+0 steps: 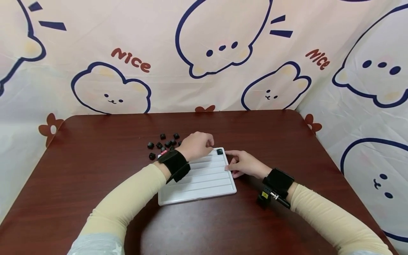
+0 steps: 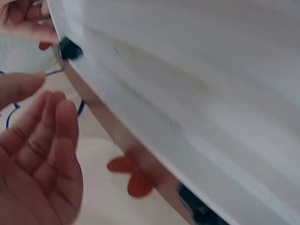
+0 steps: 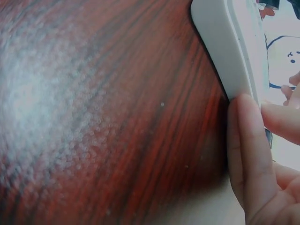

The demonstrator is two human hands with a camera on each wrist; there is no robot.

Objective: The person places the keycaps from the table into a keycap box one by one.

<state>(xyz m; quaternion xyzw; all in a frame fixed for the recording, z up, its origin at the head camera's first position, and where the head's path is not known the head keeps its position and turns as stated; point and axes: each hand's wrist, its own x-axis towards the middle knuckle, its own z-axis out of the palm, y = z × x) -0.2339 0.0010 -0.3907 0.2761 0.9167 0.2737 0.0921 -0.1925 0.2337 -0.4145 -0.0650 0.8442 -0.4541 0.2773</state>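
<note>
A white ridged tray (image 1: 204, 177) lies on the table. One small dark cube (image 1: 220, 151) sits in its far right corner. Over the tray's far edge is my left hand (image 1: 196, 146); the left wrist view shows its fingers (image 2: 65, 140) loosely bent, thumb apart, with nothing between them. My right hand (image 1: 247, 163) holds the tray's right edge, fingers (image 3: 248, 126) against the side wall and another digit over the rim. Several dark cubes (image 1: 159, 145) lie loose beyond the tray's far left corner, partly hidden by my left wrist.
The brown wooden table (image 1: 111, 148) stretches around the tray on all sides. A printed cloth (image 1: 165, 88) hangs behind it and along the right. Black straps with devices (image 1: 278, 186) sit on both wrists. A small red-and-white patch (image 1: 164, 152) shows beside the left strap.
</note>
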